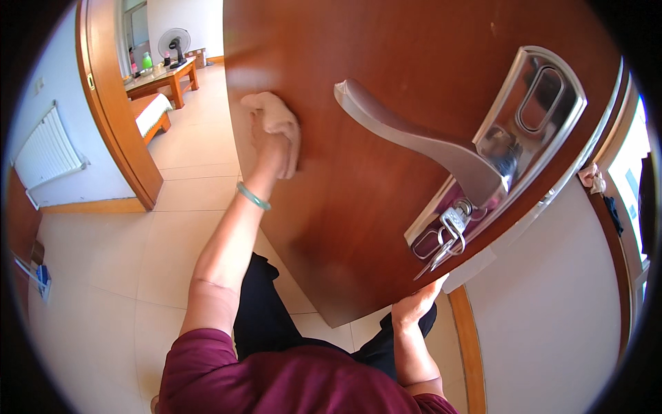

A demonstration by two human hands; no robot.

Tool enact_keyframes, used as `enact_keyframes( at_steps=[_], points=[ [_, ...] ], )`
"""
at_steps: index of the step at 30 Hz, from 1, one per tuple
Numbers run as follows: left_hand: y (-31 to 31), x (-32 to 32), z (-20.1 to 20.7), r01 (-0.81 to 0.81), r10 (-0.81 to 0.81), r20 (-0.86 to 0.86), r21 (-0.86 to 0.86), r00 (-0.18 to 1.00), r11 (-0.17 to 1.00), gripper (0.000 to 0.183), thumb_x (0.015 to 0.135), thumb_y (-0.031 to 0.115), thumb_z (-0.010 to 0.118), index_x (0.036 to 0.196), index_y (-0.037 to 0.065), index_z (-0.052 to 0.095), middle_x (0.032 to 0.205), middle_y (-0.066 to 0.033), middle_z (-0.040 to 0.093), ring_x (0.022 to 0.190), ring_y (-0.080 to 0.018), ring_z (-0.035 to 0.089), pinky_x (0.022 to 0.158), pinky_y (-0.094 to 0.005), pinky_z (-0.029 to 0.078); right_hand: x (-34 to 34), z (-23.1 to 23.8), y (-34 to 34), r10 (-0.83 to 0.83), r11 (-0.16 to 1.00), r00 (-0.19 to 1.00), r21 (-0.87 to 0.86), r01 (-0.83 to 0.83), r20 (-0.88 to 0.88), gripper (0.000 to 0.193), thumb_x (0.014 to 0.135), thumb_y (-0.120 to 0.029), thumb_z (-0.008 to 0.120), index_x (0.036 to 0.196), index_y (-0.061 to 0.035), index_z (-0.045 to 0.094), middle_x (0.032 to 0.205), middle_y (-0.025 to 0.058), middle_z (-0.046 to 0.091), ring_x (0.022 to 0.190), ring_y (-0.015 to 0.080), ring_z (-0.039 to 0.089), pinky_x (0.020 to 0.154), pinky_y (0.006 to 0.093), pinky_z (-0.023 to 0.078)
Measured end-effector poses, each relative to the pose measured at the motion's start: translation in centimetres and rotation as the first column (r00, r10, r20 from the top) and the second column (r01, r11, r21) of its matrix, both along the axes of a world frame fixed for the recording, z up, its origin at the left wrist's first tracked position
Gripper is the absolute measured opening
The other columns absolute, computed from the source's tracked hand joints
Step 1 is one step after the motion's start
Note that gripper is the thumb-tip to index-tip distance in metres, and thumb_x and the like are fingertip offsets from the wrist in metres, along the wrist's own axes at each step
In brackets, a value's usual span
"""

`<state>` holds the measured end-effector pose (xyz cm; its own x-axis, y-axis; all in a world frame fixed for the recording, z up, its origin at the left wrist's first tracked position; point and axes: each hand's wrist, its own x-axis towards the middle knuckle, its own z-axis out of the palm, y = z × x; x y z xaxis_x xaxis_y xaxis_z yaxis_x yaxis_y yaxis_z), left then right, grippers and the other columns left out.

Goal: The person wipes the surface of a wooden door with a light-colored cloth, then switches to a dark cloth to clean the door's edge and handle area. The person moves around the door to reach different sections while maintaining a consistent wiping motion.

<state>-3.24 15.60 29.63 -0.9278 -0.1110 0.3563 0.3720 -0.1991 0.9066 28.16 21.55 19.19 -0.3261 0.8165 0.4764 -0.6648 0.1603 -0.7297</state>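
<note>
Left hand (272, 148) presses a crumpled pale beige cloth (276, 117) flat against the glossy reddish-brown wooden door (358, 207), at nine o'clock from its curved silver lever handle (420, 141); right hand (417, 303) grips the door's edge.

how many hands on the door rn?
2. Left hand presses a cloth against the door face; right hand grips the door's edge below the keys, fingers partly hidden.
</note>
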Motion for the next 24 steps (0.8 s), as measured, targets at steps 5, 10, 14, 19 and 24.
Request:
enact_keyframes(
  at_steps=[5, 10, 14, 19, 24],
  points=[
    [-1.6, 12.2, 5.5, 0.022, -0.229, -0.611, -0.328, 0.758, 0.945, 0.041, 0.088, 0.023, 0.057, 0.12, 0.001, 0.046, 0.115, -0.0166, 0.051, 0.109, -0.0305, 0.048, 0.095, -0.0399, 0.037, 0.3, 0.6, 0.2, -0.058, 0.998, 0.997, -0.003, 0.058, 0.052, 0.044, 0.099, -0.045, 0.037, 0.107, -0.0034, 0.05, 0.104, 0.0044, 0.055, 0.094, 0.0127, 0.052, 0.086, 0.0282, 0.042],
    [-1.1, 18.7, 5.0, 0.055, -0.392, -0.767, -0.425, 0.508, 0.903, 0.06, 0.087, 0.019, 0.044, 0.137, -0.01, 0.027, 0.139, -0.0332, 0.027, 0.134, -0.0504, 0.016, 0.109, -0.0591, 0.007, 0.1, -0.4, 0.7, -0.116, 0.989, 0.992, -0.09, 0.119, 0.044, 0.042, 0.102, -0.037, 0.034, 0.112, -0.0001, 0.05, 0.109, 0.0038, 0.054, 0.102, 0.0115, 0.048, 0.095, 0.0288, 0.035],
    [-1.0, 18.9, 2.8, 0.073, -0.387, -0.816, -0.395, 0.43, 0.916, 0.061, 0.09, 0.024, 0.037, 0.138, -0.012, 0.027, 0.144, -0.0347, 0.021, 0.137, -0.0503, 0.012, 0.11, -0.059, 0.003, 1.1, -1.1, 0.9, -0.061, 0.996, 0.993, -0.062, 0.068, 0.097, 0.048, 0.103, -0.034, 0.031, 0.13, 0.0045, 0.042, 0.13, 0.0091, 0.048, 0.119, 0.0165, 0.044, 0.104, 0.0324, 0.03],
    [-1.6, 15.2, 6.6, 0.131, -0.385, -0.834, -0.363, 0.396, 0.922, 0.059, 0.093, 0.026, 0.039, 0.141, -0.007, 0.03, 0.148, -0.0285, 0.021, 0.14, -0.0441, 0.013, 0.111, -0.0571, 0.002, 1.1, -1.2, 0.1, -0.199, 0.97, 0.967, 0.171, 0.172, 0.158, 0.049, 0.101, -0.036, 0.028, 0.131, 0.0013, 0.042, 0.126, 0.011, 0.05, 0.114, 0.0193, 0.047, 0.101, 0.0328, 0.035],
    [-1.5, 11.2, 10.7, -0.089, -0.196, -0.949, -0.224, 0.246, 0.971, 0.058, 0.095, 0.031, 0.041, 0.14, -0.005, 0.033, 0.147, -0.0251, 0.028, 0.14, -0.04, 0.019, 0.112, -0.0527, 0.008, 0.2, -0.4, -1.3, -0.107, 0.977, 0.994, -0.186, 0.108, 0.013, 0.051, 0.1, -0.043, 0.032, 0.132, -0.0039, 0.041, 0.123, 0.0081, 0.052, 0.112, 0.0193, 0.049, 0.1, 0.0329, 0.037]
  ],
)
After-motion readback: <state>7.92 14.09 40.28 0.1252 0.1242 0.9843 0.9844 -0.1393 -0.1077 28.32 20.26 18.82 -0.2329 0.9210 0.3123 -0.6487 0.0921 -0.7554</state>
